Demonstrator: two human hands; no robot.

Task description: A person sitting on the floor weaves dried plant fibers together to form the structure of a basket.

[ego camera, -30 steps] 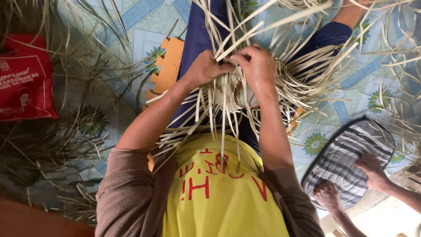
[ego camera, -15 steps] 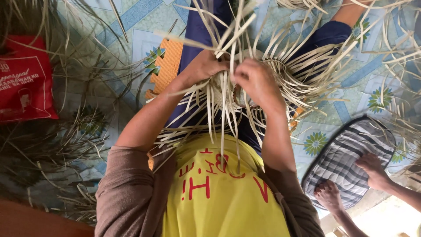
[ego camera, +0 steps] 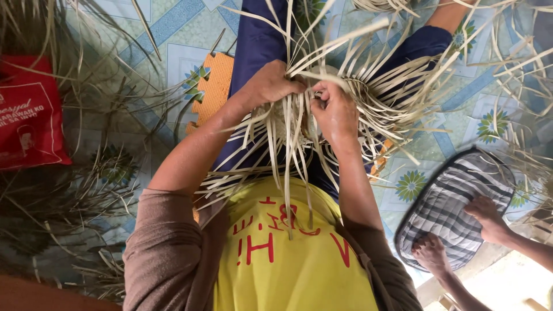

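A half-woven piece of pale dried leaf strips (ego camera: 345,98) rests on my lap, with loose strips fanning out in all directions. My left hand (ego camera: 269,85) grips a bunch of strips at the top left of the woven part. My right hand (ego camera: 336,112) pinches strips just to its right, fingers closed on them. The two hands almost touch. Long strips hang down over my yellow shirt (ego camera: 294,259). My legs in blue trousers (ego camera: 259,40) stretch out under the work.
An orange foam mat piece (ego camera: 213,86) lies by my left leg on the patterned floor (ego camera: 167,34). A red bag (ego camera: 29,115) lies at the left among dark dried leaves (ego camera: 63,196). At lower right another person's hands (ego camera: 461,236) hold a checked grey pouch (ego camera: 455,201).
My hands have drawn closer together over the weave, the right hand moving up and left. The strips have shifted and spread. The other person's hands stay on the pouch.
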